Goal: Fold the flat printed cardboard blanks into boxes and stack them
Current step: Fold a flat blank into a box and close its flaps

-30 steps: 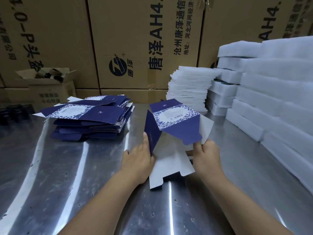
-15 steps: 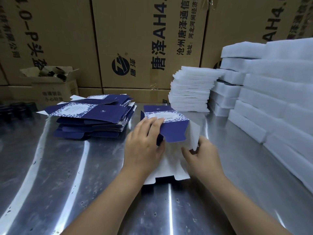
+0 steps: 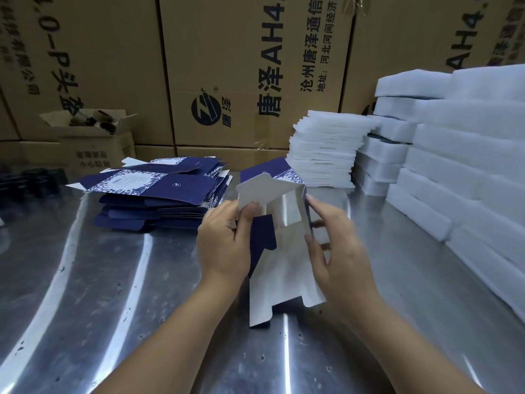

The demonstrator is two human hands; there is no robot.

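**A:** What do we have here, biggest first?

**B:** A wall of brown cartons (image 3: 255, 66) at the back, then the steel table (image 3: 85, 280). White foam slabs (image 3: 468, 155) are stacked on our right and a pile of flat blanks (image 3: 159, 194) lies on our left. One blank (image 3: 284, 268) stands half raised at mid-table between our hands, its near end seemingly on the steel.

**A:** How are we holding it?

**B:** Our left hand (image 3: 224, 243) pinches a white flap at the top. Our right hand (image 3: 338, 251) lies against the raised right wall with its fingers fairly straight. It is blurred, so we cannot tell whether the thumb nips the card.

**A:** How will it handle?

**B:** We judge it light, thin and springy, stiff across the panels and weak along the scores. We should hold it near the creases, not by the flap tips, which would buckle.

**A:** Any writing?

**B:** The cartons read "AH4" in large letters, "唐泽" beside a round logo, and "沧州唐泽通信". The print on the blanks is too fine for us to read.
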